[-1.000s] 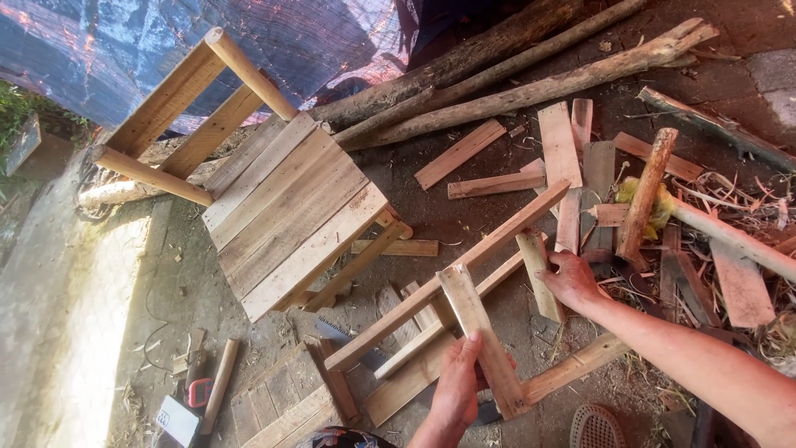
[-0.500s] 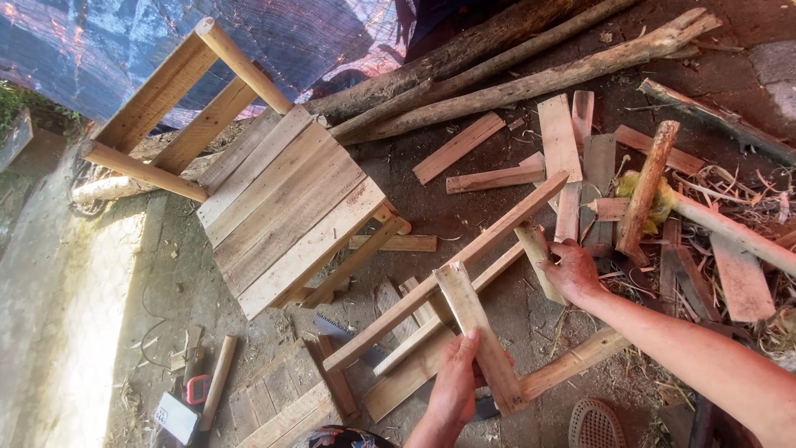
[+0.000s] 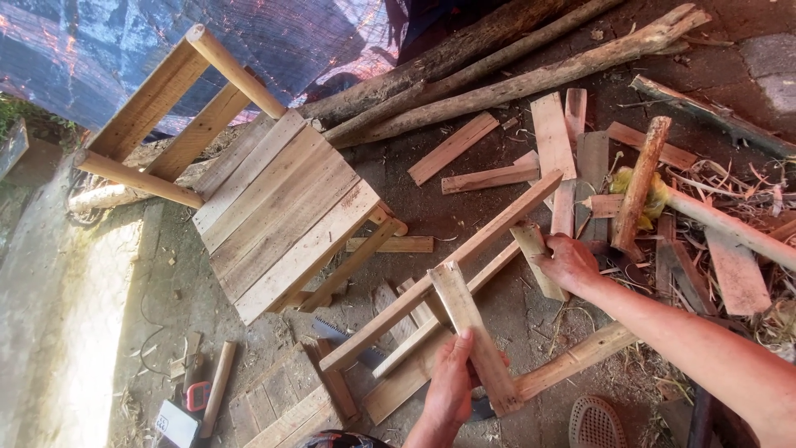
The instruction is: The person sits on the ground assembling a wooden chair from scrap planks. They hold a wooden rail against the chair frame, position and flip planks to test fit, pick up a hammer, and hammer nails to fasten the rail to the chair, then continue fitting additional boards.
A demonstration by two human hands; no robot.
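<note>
Low in the frame's centre, the left hand grips a pale upright wooden slat of a loose frame; the right hand, centre-right, clasps a short wooden block. Unfastened pieces could slip apart.

One wooden chair, three long poles, perhaps ten loose planks, one hammer.

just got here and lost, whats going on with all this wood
A person is handling a rough wooden frame on the dirt ground. The left hand grips one upright leg of it, and the right hand holds the other leg. A finished slatted wooden chair lies tipped beside it, with loose planks and logs scattered around.
</note>
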